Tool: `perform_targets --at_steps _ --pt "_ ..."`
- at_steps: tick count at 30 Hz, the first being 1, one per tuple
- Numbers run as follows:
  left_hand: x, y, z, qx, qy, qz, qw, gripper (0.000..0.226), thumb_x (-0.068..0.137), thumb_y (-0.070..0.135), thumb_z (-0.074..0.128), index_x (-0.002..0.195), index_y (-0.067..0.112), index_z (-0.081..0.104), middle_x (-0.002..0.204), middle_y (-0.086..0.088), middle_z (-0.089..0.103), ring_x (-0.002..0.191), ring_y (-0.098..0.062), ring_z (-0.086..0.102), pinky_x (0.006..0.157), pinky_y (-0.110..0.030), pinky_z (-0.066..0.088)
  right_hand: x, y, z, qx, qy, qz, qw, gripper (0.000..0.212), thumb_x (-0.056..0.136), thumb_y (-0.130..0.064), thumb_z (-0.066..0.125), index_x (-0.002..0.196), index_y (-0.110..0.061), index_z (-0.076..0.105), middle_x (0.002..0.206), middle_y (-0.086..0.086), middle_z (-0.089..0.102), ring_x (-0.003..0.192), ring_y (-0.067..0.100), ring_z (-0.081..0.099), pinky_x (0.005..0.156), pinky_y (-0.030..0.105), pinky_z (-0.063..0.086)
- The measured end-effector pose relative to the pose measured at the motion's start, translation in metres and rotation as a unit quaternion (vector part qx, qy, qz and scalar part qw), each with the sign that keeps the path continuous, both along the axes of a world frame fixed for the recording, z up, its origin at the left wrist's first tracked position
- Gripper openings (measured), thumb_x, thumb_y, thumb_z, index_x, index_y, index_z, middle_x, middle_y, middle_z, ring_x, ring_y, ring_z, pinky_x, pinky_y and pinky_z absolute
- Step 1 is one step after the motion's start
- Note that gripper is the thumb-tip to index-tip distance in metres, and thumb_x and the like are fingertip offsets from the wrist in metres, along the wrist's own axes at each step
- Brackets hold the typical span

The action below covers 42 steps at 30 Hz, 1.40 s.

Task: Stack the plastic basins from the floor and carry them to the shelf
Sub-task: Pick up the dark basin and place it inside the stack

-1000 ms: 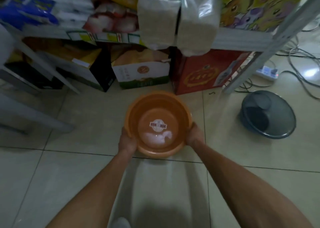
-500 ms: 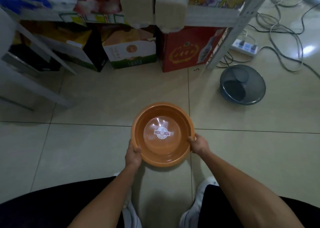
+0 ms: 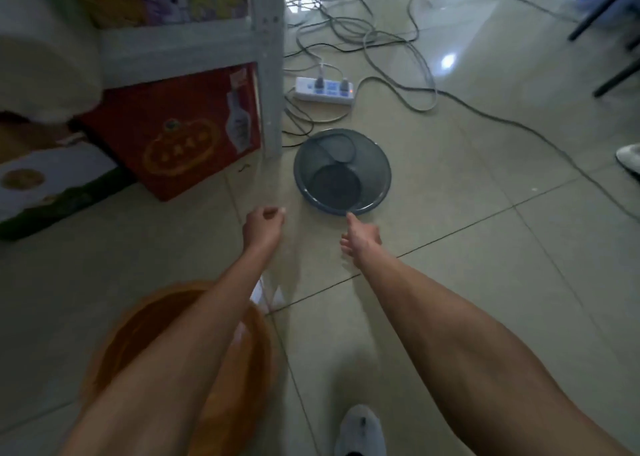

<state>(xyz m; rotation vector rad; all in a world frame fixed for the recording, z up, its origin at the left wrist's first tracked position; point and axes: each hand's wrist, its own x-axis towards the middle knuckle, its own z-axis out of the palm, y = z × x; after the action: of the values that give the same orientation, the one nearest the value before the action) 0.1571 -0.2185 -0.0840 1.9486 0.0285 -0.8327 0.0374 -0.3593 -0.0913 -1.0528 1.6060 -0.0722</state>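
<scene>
The grey basin (image 3: 342, 172) sits upright on the floor (image 3: 485, 241), just beside the foot of the shelf post (image 3: 268, 64) and on the near side of the power strip (image 3: 324, 90) and its cables. It looks like thin moulded plastic, see-through and glossy: I judge it light, a little springy at the wall, stiff enough at the rolled rim, and smooth enough to slide in the fingers. The rim is the sensible place to take it, one hand at each side, thumbs over the lip.

The right hand (image 3: 362, 239) reaches towards the basin with the grip apart, its forefinger stretched to the near rim and either touching it or a hair short (I cannot tell which). It holds nothing. The left hand (image 3: 262, 227) is near the basin on the side towards the red box (image 3: 173, 133), fingers curled loosely together on nothing, apart from the rim.

The orange basin (image 3: 166, 344) rests on the floor well apart from the grey one, on the person's side, blurred under the left forearm
</scene>
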Motion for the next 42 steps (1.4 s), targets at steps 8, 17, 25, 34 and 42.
perform_targets --at_steps 8,17,25,34,42 --pt "0.01 -0.097 -0.064 -0.103 0.173 0.074 0.977 0.05 0.096 0.015 0.067 0.142 0.01 0.046 0.13 -0.016 0.062 0.109 -0.025 0.065 0.088 -0.041 0.054 0.023 -0.074 -0.055 -0.076 0.044 0.025 0.996 0.045 0.098 -0.029 0.066 0.132 0.0 0.066 0.135 0.021 0.071 0.122 0.041 0.072 0.103 0.042 0.059" --pt "0.005 0.024 0.027 -0.189 0.166 0.225 0.941 0.022 0.089 0.034 0.075 0.097 0.019 0.06 0.081 -0.004 0.071 0.068 -0.019 0.065 0.059 -0.029 0.049 0.029 0.001 0.028 -0.125 -0.011 0.127 0.984 0.03 0.086 -0.012 0.071 0.111 0.002 0.08 0.11 0.024 0.08 0.11 0.041 0.077 0.096 0.049 0.062" --pt "-0.091 0.28 0.08 -0.036 0.036 0.321 0.946 0.024 0.09 0.032 0.072 0.087 0.008 0.072 0.088 -0.01 0.073 0.075 -0.026 0.066 0.065 -0.034 0.054 -0.002 0.185 0.111 -0.098 0.022 0.373 0.922 0.034 0.092 -0.01 0.068 0.123 -0.001 0.077 0.12 0.024 0.078 0.117 0.04 0.074 0.105 0.049 0.058" --pt "-0.169 0.391 0.048 0.056 0.115 0.304 0.944 0.017 0.087 0.011 0.076 0.086 0.001 0.063 0.085 -0.026 0.072 0.075 -0.025 0.062 0.074 -0.044 0.054 -0.066 0.3 0.09 -0.072 0.099 0.414 0.902 0.03 0.1 -0.017 0.062 0.124 -0.005 0.076 0.109 0.016 0.076 0.113 0.033 0.073 0.083 0.025 0.052" --pt "-0.148 0.362 0.049 0.17 0.106 0.206 0.958 0.038 0.089 0.016 0.067 0.122 0.0 0.056 0.124 -0.023 0.064 0.116 -0.041 0.063 0.095 -0.041 0.052 -0.077 0.294 0.073 -0.102 0.137 0.396 0.902 0.034 0.1 -0.018 0.065 0.129 -0.005 0.075 0.123 0.022 0.077 0.116 0.039 0.071 0.099 0.037 0.054"
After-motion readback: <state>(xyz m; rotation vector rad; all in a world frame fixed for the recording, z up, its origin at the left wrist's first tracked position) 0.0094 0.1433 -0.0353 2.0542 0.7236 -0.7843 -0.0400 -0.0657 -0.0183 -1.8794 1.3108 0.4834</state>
